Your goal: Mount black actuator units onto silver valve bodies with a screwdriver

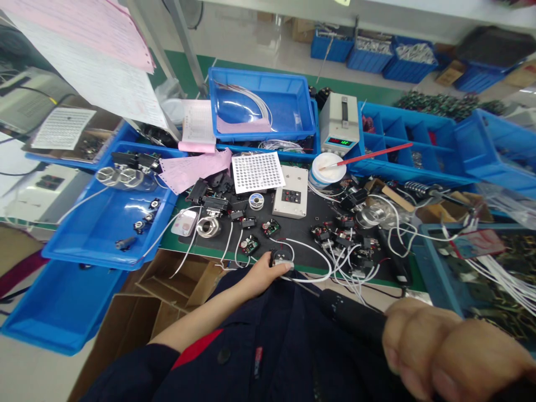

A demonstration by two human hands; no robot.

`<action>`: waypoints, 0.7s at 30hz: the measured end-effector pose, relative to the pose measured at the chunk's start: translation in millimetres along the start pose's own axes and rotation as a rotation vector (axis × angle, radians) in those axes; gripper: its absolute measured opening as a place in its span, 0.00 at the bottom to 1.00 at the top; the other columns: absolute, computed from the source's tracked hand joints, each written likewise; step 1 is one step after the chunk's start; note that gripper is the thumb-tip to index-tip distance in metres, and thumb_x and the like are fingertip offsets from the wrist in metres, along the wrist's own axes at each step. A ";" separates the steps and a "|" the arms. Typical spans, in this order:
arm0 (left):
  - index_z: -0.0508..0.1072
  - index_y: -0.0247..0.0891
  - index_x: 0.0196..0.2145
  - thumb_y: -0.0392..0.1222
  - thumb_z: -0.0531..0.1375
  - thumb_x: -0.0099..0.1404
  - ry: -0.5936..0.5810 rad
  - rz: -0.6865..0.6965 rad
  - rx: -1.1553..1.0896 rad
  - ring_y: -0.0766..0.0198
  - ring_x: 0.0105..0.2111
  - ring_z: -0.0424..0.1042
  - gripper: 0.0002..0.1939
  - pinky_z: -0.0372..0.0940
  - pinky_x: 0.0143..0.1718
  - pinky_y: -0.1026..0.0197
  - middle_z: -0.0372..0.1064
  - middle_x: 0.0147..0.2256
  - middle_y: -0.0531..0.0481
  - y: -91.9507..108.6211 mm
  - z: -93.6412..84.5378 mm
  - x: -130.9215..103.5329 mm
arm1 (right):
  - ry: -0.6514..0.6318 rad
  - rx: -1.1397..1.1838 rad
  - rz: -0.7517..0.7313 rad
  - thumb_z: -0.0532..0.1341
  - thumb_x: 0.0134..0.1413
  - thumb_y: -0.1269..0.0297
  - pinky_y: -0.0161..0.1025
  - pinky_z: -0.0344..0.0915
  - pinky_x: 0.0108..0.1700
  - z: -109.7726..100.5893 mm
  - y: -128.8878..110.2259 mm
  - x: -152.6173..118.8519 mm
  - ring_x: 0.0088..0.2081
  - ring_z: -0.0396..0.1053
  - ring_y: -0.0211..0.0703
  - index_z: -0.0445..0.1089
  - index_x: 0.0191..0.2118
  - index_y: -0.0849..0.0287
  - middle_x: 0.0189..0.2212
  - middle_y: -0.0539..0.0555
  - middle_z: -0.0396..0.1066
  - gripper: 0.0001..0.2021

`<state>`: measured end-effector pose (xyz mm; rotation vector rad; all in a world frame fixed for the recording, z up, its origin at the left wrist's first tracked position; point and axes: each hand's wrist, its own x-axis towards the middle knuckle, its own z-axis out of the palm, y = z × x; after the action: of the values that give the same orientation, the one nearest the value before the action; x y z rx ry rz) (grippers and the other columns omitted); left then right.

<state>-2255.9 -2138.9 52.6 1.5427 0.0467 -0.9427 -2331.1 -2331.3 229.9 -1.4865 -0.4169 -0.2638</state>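
Observation:
At the bench's front edge, my left hand [270, 271] pinches a small part [283, 258] with a white cable running from it. Close to the camera at the lower right, my right hand [444, 349] is wrapped around the black handle of a screwdriver-like tool [354, 318]. The tool's thin shaft points left, toward the part in my left hand; whether its tip touches is too small to tell. Just beyond my left hand lie two small circuit boards [250, 244] with wires. Black assemblies with white cables [343, 240] are heaped right of them.
A grey box with buttons [290, 192], a solder spool [256, 201] and a white tub with a red brush [325, 170] stand farther back. Blue trays [113, 223] flank the left. A teal bin [435, 268] is at right, cardboard boxes [167, 282] below left.

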 end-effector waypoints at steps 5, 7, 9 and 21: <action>0.65 0.32 0.42 0.52 0.62 0.50 -0.006 -0.042 -0.056 0.52 0.43 0.68 0.26 0.62 0.43 0.54 0.69 0.41 0.41 6.6 1.8 -2.1 | 0.192 -0.029 -0.027 0.60 0.54 0.64 0.27 0.65 0.18 11.2 -6.4 1.7 0.10 0.60 0.30 0.67 0.27 0.56 0.14 0.41 0.64 0.07; 0.65 0.32 0.42 0.52 0.61 0.51 -0.014 -0.064 -0.078 0.53 0.42 0.69 0.25 0.63 0.40 0.55 0.69 0.41 0.41 9.3 2.6 -2.9 | 0.225 -0.022 -0.066 0.61 0.54 0.62 0.27 0.64 0.16 15.2 -7.4 2.9 0.08 0.58 0.29 0.68 0.27 0.55 0.14 0.40 0.63 0.07; 0.65 0.33 0.41 0.52 0.62 0.50 -0.012 -0.071 -0.082 0.54 0.41 0.69 0.25 0.63 0.41 0.56 0.70 0.41 0.42 10.9 2.9 -3.2 | 0.238 -0.029 -0.035 0.59 0.55 0.61 0.27 0.65 0.17 15.7 -6.8 5.1 0.09 0.59 0.30 0.68 0.28 0.55 0.15 0.41 0.64 0.07; 0.65 0.30 0.41 0.51 0.63 0.49 0.008 -0.003 -0.034 0.53 0.42 0.67 0.26 0.59 0.46 0.53 0.69 0.40 0.40 8.2 1.7 -2.3 | -0.050 0.046 -0.061 0.45 0.64 0.62 0.29 0.69 0.24 4.2 5.3 12.8 0.16 0.67 0.33 0.69 0.37 0.58 0.19 0.47 0.68 0.16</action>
<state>-2253.9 -2141.1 60.8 1.5156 0.0701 -0.9341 -2317.8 -2325.7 230.7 -1.4394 -0.5064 -0.2639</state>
